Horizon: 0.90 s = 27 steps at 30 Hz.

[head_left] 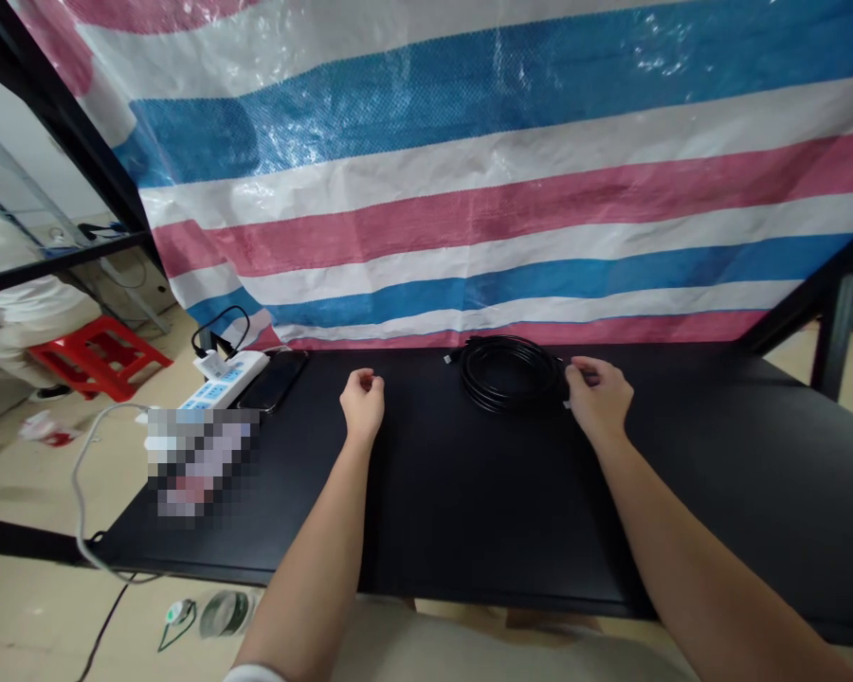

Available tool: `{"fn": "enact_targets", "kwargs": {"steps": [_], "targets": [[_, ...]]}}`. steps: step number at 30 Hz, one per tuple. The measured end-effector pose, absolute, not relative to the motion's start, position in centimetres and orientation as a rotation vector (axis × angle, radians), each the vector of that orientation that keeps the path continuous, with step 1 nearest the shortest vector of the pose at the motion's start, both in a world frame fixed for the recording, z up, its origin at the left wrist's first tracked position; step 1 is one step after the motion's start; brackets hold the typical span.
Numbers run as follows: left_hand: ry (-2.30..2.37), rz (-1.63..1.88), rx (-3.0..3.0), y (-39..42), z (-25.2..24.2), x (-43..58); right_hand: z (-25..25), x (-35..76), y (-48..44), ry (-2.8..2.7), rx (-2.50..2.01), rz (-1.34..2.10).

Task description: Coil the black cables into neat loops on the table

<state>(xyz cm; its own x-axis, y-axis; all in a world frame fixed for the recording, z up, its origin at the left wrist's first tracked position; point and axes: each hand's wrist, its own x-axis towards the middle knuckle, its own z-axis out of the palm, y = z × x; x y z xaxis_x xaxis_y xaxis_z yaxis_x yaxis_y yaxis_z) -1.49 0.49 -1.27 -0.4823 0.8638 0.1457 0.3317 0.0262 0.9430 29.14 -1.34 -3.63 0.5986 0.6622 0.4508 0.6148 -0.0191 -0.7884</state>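
Observation:
A coil of black cable (510,403) lies flat on the black table (483,511), close to its back edge. One metal-tipped plug (452,358) sticks out from the coil's left side. Just right of the coil is my right hand (603,398), its fingers curled in and its thumb tip close to the cable; whether they touch I cannot tell. No object shows in that hand. My left hand (362,407) is at a distance left of the coil, fingers curled loosely towards the thumb, with nothing visible in them.
A white power strip (238,377) with plugs and a black phone (276,381) lie at the table's left, beside a blurred patch. A striped plastic sheet (469,218) hangs behind. A seated person (35,303) and a red stool (99,355) are beyond the left edge.

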Motion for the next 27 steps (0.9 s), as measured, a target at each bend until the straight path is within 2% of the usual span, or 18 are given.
{"fn": "enact_targets", "kwargs": {"steps": [4,12,20,27], "targets": [[1.808,1.479,1.159,0.6,-1.5,-1.4,-3.3,29.2,-1.4,-0.987,-1.735,0.078],[1.758,1.455,1.189,0.8,-1.9,-0.7,-3.1,28.7,-1.2,-1.220,-1.795,0.219],[1.542,1.423,1.588,0.0,-2.6,0.5,-4.0,28.3,-0.6,-1.023,-1.350,0.469],[1.227,1.294,1.952,-1.3,-2.9,2.9,-2.9,27.8,-1.5,-1.102,-1.127,0.652]]}}
